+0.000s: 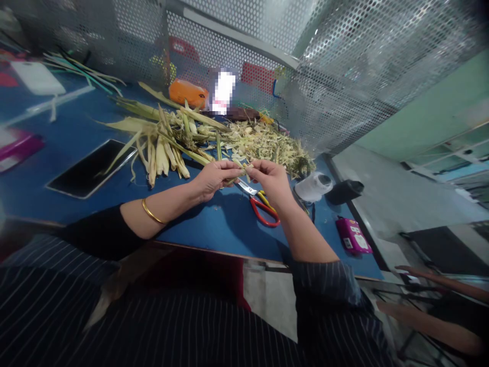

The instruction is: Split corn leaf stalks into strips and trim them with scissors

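Note:
My left hand (217, 179) pinches a pale green strip of corn husk (243, 166) above the near middle of the blue table. The fingertips of my right hand (269, 178) grip the other end of that strip, close beside the left fingertips. Scissors (264, 210) with one red and one yellow handle lie below my hands, blades pointing toward the left hand. Just beyond, bundled corn husks (162, 155) spread to the left, and a heap of shredded husk pieces (267, 142) covers the table to the right.
A white thread spool (313, 186) and a black spool (346, 191) lie at the right edge, near a purple packet (353, 235). A dark flat tablet (91, 168) rests left. An orange packet (187, 93) sits by the perforated metal screen (244, 48). Another person's arms (439, 326) show lower right.

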### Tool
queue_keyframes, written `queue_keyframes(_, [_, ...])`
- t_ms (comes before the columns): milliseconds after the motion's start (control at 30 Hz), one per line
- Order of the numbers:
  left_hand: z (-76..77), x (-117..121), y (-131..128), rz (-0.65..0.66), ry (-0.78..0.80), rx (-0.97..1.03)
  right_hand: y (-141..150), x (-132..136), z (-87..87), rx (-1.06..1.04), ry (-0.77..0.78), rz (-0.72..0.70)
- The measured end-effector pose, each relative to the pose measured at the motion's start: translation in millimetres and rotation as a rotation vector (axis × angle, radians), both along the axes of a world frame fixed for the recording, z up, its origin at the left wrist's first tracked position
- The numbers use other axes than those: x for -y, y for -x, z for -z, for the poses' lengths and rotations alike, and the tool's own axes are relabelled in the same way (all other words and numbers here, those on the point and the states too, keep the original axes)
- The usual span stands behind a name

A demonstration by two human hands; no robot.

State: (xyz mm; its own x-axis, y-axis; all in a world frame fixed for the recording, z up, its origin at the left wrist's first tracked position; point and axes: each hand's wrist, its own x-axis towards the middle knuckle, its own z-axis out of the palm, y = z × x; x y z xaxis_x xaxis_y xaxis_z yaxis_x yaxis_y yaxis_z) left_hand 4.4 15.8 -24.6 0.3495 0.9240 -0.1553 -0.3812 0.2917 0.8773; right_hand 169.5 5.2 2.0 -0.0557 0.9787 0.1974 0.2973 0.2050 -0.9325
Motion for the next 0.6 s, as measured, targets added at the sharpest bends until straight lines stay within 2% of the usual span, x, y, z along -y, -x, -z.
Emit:
queue_keyframes(133, [-1.8, 1.4, 1.1, -0.025, 0.015, -0.1, 7.7, -5.4, 15.3, -0.057, -0.034, 0.041])
queue_keyframes(200, [-1.7, 0.7, 0.7, -0.077, 0.026, -0.129, 2.3, -2.6, 17.6, 0.033, -0.027, 0.036])
queue_keyframes(300, [-1.1, -1.6, 1.1, -0.108, 0.058, -0.109, -17.9, 11.2, 11.2, 0.413, -0.106, 0.073])
queue_keyframes(333, [-1.0, -2.4, 1.5, -0.101, 0.07, -0.089, -26.1, 18.0, 8.1, 0.599, -0.11, 0.042])
queue_keyframes(433, [-0.4, -3.9, 2.5, -0.083, 0.121, -0.04, -47.1, 40.7, 4.2, 1.06, 0.026, -0.16])
queue_keyframes(467, [0.0, -4.1, 2.5, -0.079, 0.137, -0.031, -51.3, 47.3, 5.7, 1.131, 0.044, -0.212])
queue_keyframes(500, [0.6, -4.2, 2.3, -0.076, 0.147, -0.023, -53.9, 52.7, 8.5, 1.181, 0.033, -0.206])
queue_keyframes(600, [3.0, -4.6, 1.5, -0.07, 0.146, -0.014, -55.4, 60.1, 19.3, 1.288, -0.027, -0.09])
